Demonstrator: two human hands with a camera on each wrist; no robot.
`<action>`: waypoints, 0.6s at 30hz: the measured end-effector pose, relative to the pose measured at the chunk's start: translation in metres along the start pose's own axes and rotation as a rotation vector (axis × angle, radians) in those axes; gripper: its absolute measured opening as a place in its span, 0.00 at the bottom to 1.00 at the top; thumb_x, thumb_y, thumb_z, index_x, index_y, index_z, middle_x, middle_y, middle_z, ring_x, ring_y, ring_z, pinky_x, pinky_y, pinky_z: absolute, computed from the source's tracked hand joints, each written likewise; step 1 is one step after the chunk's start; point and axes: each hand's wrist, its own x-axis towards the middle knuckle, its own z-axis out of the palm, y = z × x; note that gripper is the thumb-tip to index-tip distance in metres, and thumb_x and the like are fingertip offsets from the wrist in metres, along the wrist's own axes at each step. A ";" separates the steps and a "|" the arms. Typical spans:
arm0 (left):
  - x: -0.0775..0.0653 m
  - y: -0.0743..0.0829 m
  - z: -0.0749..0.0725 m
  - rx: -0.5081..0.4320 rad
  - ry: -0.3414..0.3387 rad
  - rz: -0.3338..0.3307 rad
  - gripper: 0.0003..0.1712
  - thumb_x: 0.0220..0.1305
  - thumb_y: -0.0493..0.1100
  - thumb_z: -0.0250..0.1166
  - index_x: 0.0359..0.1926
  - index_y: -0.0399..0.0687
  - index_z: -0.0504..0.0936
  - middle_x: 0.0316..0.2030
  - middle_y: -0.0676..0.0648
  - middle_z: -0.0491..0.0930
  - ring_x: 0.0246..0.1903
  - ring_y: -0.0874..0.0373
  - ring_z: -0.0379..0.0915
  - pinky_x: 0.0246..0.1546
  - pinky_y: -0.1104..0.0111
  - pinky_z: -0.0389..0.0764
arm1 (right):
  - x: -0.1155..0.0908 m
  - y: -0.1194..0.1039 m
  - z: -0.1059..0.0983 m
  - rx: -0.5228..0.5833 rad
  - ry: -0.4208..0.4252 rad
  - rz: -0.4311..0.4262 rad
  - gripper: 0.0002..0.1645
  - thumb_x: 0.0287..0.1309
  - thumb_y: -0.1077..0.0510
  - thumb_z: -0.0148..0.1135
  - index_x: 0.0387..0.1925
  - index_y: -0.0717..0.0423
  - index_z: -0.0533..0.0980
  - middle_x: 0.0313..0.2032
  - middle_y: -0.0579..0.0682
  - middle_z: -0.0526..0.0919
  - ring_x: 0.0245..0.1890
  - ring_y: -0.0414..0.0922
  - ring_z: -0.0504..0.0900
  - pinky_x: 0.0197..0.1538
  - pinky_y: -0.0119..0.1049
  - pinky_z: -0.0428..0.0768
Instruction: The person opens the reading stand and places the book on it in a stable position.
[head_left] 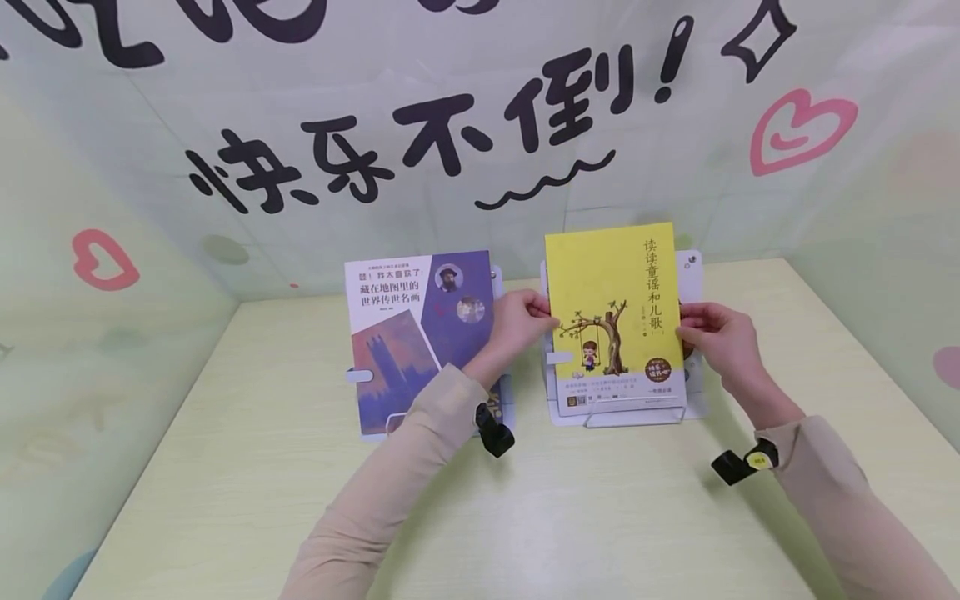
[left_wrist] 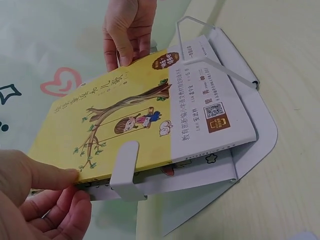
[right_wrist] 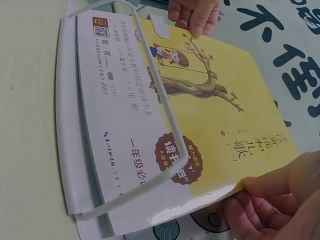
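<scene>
A yellow book [head_left: 592, 292] with a tree and a child on a swing stands tilted back on a white book stand [head_left: 692, 283]. My left hand [head_left: 519, 323] pinches its left edge between thumb and fingers, just above the stand's side clip [head_left: 558, 357]. On the opposite edge, my right hand [head_left: 723, 337] pinches the book, thumb on the cover and fingers behind. The stand's white wire rest [right_wrist: 167, 95] crosses the front of the book's lower part. In the left wrist view, the side clip [left_wrist: 125, 167] laps over the cover's edge.
To the left, a purple and white book [head_left: 457, 333] leans on another stand, partly covered by my left forearm. Both stands are on a pale wooden table [head_left: 225, 467]. Behind them hangs a backdrop [head_left: 420, 225] with black lettering and pink hearts.
</scene>
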 end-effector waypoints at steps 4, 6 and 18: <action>-0.002 -0.001 0.000 0.046 0.005 0.019 0.07 0.51 0.34 0.70 0.31 0.38 0.81 0.27 0.45 0.81 0.26 0.58 0.75 0.27 0.76 0.74 | -0.001 0.002 0.001 0.002 -0.010 0.009 0.22 0.60 0.66 0.57 0.55 0.72 0.69 0.28 0.38 0.75 0.29 0.30 0.73 0.36 0.21 0.78; -0.003 -0.001 0.001 0.053 0.005 0.021 0.07 0.51 0.34 0.70 0.32 0.38 0.81 0.27 0.45 0.81 0.25 0.59 0.76 0.27 0.76 0.75 | -0.002 0.002 0.001 0.002 -0.013 0.011 0.22 0.61 0.66 0.57 0.55 0.72 0.69 0.28 0.38 0.74 0.29 0.30 0.73 0.36 0.21 0.78; -0.010 -0.006 -0.004 -0.008 -0.025 0.054 0.05 0.55 0.34 0.66 0.33 0.36 0.81 0.28 0.44 0.81 0.25 0.58 0.76 0.26 0.76 0.75 | -0.008 -0.003 0.004 0.056 0.053 0.002 0.23 0.63 0.62 0.54 0.57 0.71 0.67 0.35 0.43 0.74 0.32 0.31 0.73 0.36 0.20 0.77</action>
